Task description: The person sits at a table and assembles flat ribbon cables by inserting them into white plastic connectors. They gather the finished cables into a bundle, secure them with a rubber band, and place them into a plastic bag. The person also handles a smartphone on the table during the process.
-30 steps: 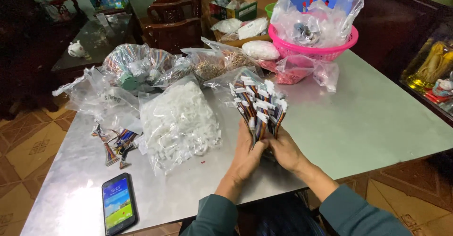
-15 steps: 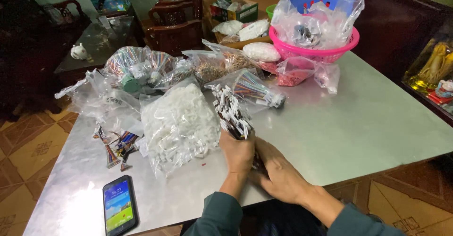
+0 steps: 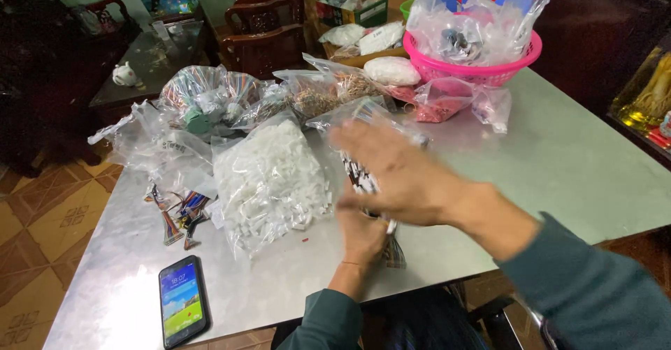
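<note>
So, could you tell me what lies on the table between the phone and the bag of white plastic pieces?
In the head view, only bare metal tabletop separates the phone from the bag of white pieces.

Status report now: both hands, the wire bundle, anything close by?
Left hand grips wire bundle. Right hand open, blurred, above it. Bag of white parts just beside.
</note>
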